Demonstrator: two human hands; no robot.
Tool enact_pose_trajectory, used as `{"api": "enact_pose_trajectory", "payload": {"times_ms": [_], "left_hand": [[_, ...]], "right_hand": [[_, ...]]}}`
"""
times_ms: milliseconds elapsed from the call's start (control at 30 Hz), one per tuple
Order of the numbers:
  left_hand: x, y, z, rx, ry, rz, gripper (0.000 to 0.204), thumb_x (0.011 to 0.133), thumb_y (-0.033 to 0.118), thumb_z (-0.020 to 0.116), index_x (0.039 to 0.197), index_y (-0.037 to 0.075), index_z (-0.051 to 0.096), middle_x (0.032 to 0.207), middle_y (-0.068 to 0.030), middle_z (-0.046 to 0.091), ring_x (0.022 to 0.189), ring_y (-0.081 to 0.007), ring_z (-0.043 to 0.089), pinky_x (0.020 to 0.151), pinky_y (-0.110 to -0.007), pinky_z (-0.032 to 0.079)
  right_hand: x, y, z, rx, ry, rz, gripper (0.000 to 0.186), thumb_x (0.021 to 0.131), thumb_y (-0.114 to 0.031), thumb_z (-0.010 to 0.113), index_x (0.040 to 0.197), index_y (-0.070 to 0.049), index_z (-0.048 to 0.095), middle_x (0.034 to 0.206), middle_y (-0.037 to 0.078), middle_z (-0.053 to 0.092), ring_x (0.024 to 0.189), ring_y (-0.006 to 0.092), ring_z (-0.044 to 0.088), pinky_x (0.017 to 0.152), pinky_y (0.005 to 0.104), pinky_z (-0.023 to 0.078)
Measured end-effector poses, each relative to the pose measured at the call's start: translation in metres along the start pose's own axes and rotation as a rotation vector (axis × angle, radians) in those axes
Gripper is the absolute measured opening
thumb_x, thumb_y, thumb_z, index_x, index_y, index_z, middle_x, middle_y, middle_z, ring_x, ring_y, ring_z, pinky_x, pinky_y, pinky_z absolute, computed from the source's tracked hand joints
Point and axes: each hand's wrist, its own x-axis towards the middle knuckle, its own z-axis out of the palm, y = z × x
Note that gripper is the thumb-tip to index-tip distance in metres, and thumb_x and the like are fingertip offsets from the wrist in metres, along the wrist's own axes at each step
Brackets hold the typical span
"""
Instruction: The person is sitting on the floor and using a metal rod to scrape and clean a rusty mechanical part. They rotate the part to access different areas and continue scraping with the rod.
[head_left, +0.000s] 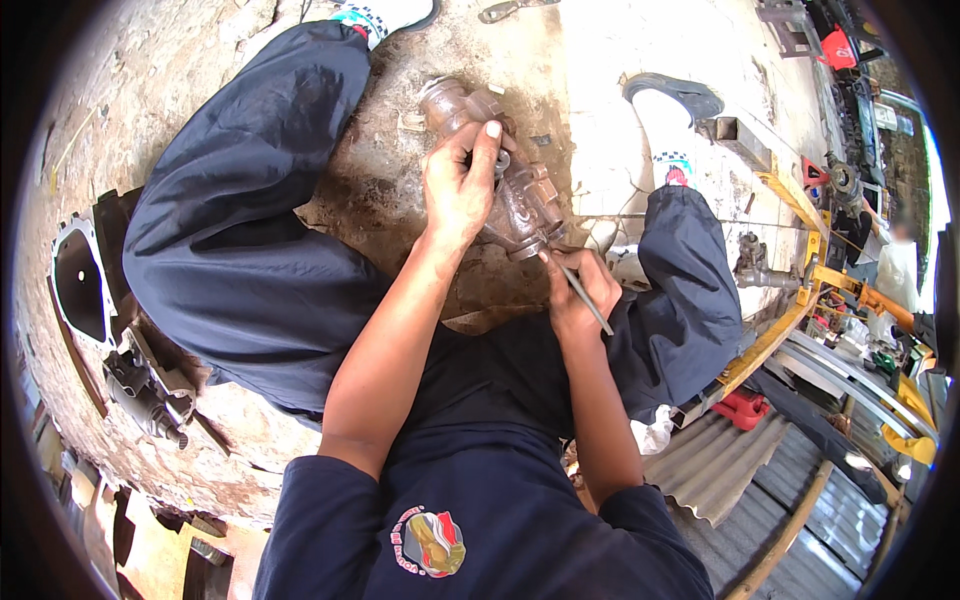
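Note:
A brown, greasy cast-metal housing point(522, 205) with bosses and stubby ports lies slantwise on the floor between my legs. My left hand point(458, 188) is closed on its upper middle, the thumb on top and the fingers curled over its side. Near the housing's lower end, my right hand point(582, 290) pinches a thin grey metal rod point(597, 313). The rod's far tip meets the end of the housing close to my fingertips; what it touches there is too small to make out.
At left, a metal frame with a large opening point(62, 265) and a dark mechanical part point(150, 400) lie on the floor. A yellow metal frame point(770, 345) stands at right, with corrugated sheets point(720, 465) below it. A person point(898, 262) is in the right background.

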Motion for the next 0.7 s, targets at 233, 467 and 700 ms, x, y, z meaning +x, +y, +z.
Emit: {"api": "enact_pose_trajectory", "payload": {"times_ms": [233, 467, 700], "left_hand": [[-0.004, 0.0, 0.004, -0.046, -0.026, -0.035, 0.042, 0.11, 0.03, 0.056, 0.085, 0.0, 0.073, 0.07, 0.0039, 0.057, 0.065, -0.0048, 0.047, 0.06, -0.025, 0.038], [-0.005, -0.003, 0.003, -0.081, -0.015, -0.042, 0.043, 0.11, 0.031, 0.056, 0.086, 0.0, 0.072, 0.071, 0.0037, 0.057, 0.064, -0.0047, 0.047, 0.059, -0.024, 0.038], [-0.004, -0.006, 0.002, -0.042, -0.028, -0.021, 0.042, 0.11, 0.029, 0.056, 0.085, 0.0, 0.072, 0.071, 0.0036, 0.057, 0.064, -0.0045, 0.046, 0.059, -0.023, 0.038]], "right_hand": [[-0.031, -0.009, 0.027, 0.065, -0.059, 0.014, 0.02, 0.082, -0.003, 0.084, 0.077, -0.004, 0.064, 0.073, 0.015, 0.064, 0.063, 0.032, 0.065, 0.057, 0.0396, 0.053], [0.011, 0.004, 0.002, -0.034, 0.005, 0.056, 0.018, 0.082, 0.001, 0.082, 0.082, -0.001, 0.065, 0.08, 0.017, 0.069, 0.068, 0.033, 0.069, 0.061, 0.0383, 0.055], [-0.013, -0.009, 0.013, 0.083, 0.008, -0.063, 0.016, 0.082, 0.002, 0.08, 0.083, -0.001, 0.065, 0.083, 0.017, 0.069, 0.075, 0.0347, 0.071, 0.063, 0.0404, 0.057]]}}
